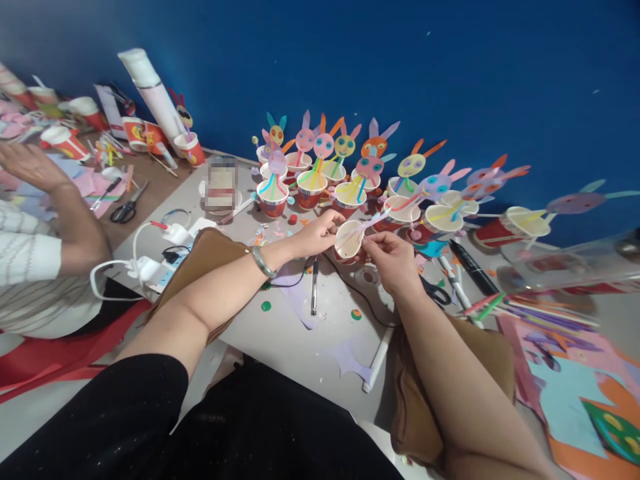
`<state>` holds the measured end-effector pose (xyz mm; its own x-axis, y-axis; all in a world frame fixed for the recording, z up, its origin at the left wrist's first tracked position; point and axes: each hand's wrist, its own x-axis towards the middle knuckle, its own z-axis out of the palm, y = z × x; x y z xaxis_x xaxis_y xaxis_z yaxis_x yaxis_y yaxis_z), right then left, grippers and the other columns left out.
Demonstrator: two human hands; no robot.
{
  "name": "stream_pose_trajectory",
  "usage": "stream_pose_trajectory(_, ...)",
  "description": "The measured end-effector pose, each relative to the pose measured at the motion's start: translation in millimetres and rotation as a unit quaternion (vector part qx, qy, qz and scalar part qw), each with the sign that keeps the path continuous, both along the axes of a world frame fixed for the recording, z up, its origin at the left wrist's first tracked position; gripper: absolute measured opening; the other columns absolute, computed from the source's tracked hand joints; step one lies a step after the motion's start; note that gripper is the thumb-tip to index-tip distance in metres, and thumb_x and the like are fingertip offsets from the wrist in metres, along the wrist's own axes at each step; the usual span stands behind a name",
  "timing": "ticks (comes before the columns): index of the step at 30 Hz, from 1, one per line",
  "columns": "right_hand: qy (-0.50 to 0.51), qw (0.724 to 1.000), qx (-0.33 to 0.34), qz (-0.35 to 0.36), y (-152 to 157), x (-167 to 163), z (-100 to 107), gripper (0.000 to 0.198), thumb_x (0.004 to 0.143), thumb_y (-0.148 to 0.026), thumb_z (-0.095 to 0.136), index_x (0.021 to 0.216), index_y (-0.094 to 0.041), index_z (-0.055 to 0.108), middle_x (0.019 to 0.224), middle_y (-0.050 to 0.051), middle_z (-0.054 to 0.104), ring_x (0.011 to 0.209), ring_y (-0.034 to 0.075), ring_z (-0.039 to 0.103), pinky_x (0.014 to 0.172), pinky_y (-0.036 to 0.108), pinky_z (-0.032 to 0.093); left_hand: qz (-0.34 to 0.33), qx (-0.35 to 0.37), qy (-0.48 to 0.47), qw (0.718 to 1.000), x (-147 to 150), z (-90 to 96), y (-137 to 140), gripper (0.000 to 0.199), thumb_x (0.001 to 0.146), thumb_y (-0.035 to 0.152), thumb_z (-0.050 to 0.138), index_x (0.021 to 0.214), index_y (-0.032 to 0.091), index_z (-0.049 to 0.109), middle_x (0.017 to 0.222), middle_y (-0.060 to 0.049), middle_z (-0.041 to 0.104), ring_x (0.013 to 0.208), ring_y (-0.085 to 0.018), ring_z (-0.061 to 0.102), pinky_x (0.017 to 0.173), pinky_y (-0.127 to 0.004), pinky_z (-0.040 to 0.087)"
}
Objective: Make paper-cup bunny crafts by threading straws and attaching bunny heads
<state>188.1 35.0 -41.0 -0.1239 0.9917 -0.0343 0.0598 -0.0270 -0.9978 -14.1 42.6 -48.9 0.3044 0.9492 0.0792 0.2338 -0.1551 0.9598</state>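
Note:
A paper cup [346,248] with a red outside and a pale inside is held between my two hands above the table, its opening tilted toward me. My left hand [320,235] has its fingers closed at the cup's left edge. At the right side, my right hand [393,259] pinches the cup wall. Pale strips [373,223] stick out of the cup to the upper right. Behind it stand several similar cups [311,193] with paper rabbit heads on strips. A black pen [315,287] lies just below the held cup.
A blue wall [410,60] closes off the back. At left are a power strip [173,270], scissors [131,203] and another person's hand [33,163]. Coloured paper [565,387], markers [473,267] and a clear bottle [575,267] lie at right. Brown cushions [205,267] flank the table edge.

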Motion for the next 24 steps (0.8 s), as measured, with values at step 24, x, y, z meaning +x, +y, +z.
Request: stream_pose_trajectory(24,-0.167,0.965,0.196,0.045,1.8,9.1,-11.3,0.032,0.085,-0.044,0.072,0.104,-0.025,0.053,0.064,-0.007,0.059,0.054,0.016,0.059,0.055,0.029,0.047,-0.056,0.155,0.092,0.982,-3.5,9.8,-3.0,0.019,0.096,0.018,0.057,0.1,0.016,0.076,0.098,-0.007,0.076,0.092,-0.017,0.069,0.084,-0.028,0.049)
